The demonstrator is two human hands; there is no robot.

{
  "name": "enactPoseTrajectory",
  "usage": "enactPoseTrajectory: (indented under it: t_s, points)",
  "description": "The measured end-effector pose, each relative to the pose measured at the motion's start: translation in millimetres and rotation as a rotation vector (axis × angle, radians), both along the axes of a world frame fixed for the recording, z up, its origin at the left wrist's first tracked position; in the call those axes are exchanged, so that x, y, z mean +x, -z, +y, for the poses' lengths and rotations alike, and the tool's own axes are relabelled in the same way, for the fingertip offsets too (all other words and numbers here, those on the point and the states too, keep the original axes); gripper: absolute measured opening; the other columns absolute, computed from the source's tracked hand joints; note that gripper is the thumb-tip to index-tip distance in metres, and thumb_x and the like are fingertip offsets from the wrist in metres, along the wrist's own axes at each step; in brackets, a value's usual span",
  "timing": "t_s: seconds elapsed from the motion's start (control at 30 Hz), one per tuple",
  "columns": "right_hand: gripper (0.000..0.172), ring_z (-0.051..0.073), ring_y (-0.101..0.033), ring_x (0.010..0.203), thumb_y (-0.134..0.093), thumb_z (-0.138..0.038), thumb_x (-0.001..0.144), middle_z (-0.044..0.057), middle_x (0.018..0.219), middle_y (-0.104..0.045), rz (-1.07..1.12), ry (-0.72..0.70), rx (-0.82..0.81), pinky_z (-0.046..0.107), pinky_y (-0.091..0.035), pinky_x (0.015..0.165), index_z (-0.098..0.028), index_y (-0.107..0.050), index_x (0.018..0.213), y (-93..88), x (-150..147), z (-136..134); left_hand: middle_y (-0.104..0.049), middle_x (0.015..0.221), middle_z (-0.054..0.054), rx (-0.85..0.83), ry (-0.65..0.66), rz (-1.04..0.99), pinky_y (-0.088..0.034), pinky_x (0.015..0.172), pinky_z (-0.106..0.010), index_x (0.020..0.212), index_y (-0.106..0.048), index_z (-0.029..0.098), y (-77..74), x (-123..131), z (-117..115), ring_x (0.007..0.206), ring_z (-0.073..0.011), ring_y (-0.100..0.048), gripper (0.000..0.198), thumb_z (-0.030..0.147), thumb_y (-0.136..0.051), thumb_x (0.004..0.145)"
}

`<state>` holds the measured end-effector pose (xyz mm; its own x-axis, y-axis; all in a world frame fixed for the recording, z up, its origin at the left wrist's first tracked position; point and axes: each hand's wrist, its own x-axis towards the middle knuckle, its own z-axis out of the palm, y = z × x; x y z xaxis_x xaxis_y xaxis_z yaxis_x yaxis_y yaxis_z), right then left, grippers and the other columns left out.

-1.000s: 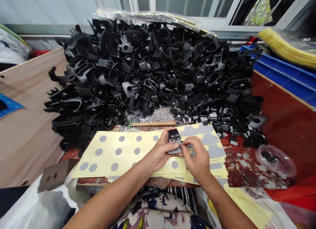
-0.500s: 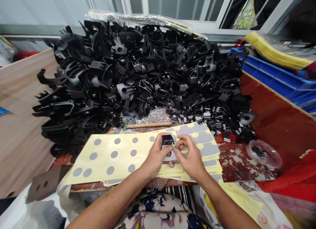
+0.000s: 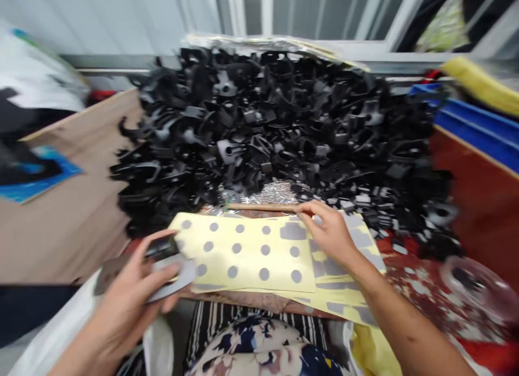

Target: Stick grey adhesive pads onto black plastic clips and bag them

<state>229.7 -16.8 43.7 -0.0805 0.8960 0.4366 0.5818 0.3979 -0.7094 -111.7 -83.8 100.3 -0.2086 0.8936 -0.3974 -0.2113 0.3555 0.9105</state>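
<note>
My left hand [image 3: 130,289] is low at the left, fingers closed on a small black plastic clip part [image 3: 162,249] with a grey pad under it; the hand is blurred by motion. My right hand [image 3: 330,230] reaches forward over the yellow sticker sheets [image 3: 247,254], fingers curled near the wooden-handled hammer [image 3: 263,207]; whether it pinches anything is unclear. The sheets carry grey round dots on the left and grey rectangular pads [image 3: 292,231] on the right.
A big heap of black plastic clip parts [image 3: 275,127] fills the table behind the sheets, with small silver pins [image 3: 267,192] at its foot. A blue bin [image 3: 478,127] stands at the right, a clear plastic cup [image 3: 470,281] at the lower right, a white bag [image 3: 81,333] below left.
My left hand has carried the black part away from the sheets down to the left. My right hand let go of it and reached forward towards the hammer. The camera swung left.
</note>
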Motion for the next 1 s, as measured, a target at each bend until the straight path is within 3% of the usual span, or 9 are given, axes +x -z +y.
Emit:
enactPoseTrajectory:
  t_s: [0.13,0.23,0.37,0.6,0.77,0.83,1.0]
  points:
    - [0.02,0.024,-0.067,0.099,-0.056,-0.021,0.101,0.005,0.1,-0.073,0.056,-0.169,0.079,0.04,-0.054,0.086,-0.026,-0.075,0.102,2.7,-54,-17,-0.062,0.087,0.002,0.154,0.133,-0.132,-0.046,0.044,-0.019,0.131,-0.05,0.028,32.1,46,18,0.06,-0.0128,-0.061,0.07,0.026,-0.086,0.071]
    - [0.025,0.025,-0.065,0.106,-0.054,-0.021,0.104,0.007,0.108,-0.073,0.047,-0.131,0.11,0.043,-0.054,0.089,-0.027,-0.074,0.116,14.8,-79,-36,-0.059,0.095,0.002,0.233,0.152,-0.166,-0.047,0.047,-0.021,0.131,-0.045,0.03,53.4,76,29,0.061,-0.0111,-0.058,0.061,0.022,-0.076,0.079]
    - [0.032,0.027,-0.065,0.105,-0.057,-0.019,0.102,0.006,0.116,-0.075,-0.089,-0.045,0.183,0.047,-0.051,0.09,-0.029,-0.07,0.129,31.0,-84,-44,-0.057,0.098,0.001,0.278,0.185,-0.167,-0.05,0.05,-0.022,0.129,-0.045,0.031,66.7,97,29,0.067,-0.0125,-0.058,0.055,0.02,-0.073,0.082]
    - [0.038,0.03,-0.064,0.103,-0.068,-0.009,0.09,0.001,0.119,-0.079,-0.261,0.02,0.355,0.054,-0.043,0.098,-0.034,-0.073,0.119,36.3,-75,-45,-0.058,0.101,-0.001,0.325,0.201,-0.096,-0.054,0.057,-0.027,0.128,-0.048,0.03,77.5,105,26,0.072,-0.0154,-0.059,0.052,0.024,-0.076,0.084]
    - [0.017,0.029,-0.062,0.108,-0.063,-0.012,0.093,0.006,0.116,-0.072,-0.03,0.057,0.174,0.048,-0.05,0.093,-0.027,-0.068,0.098,33.5,-82,-44,-0.057,0.092,0.002,0.352,0.283,-0.057,-0.053,0.058,-0.028,0.129,-0.043,0.032,79.7,105,23,0.063,-0.0143,-0.056,0.055,0.025,-0.076,0.085]
    - [0.016,0.028,-0.061,0.109,-0.057,-0.012,0.095,0.008,0.114,-0.068,0.019,0.057,0.121,0.046,-0.052,0.091,-0.026,-0.065,0.093,28.8,-85,-47,-0.058,0.091,0.002,0.345,0.306,-0.027,-0.053,0.061,-0.029,0.129,-0.043,0.031,83.0,101,20,0.062,-0.0143,-0.056,0.058,0.024,-0.078,0.083]
    - [0.02,0.026,-0.06,0.109,-0.054,-0.008,0.093,0.006,0.108,-0.068,-0.148,-0.027,0.242,0.055,-0.038,0.113,-0.026,-0.064,0.095,20.0,-89,-58,-0.061,0.098,0.0,0.414,0.21,0.105,-0.053,0.075,-0.029,0.127,-0.05,0.028,98.0,94,18,0.076,-0.016,-0.062,0.062,0.02,-0.084,0.075]
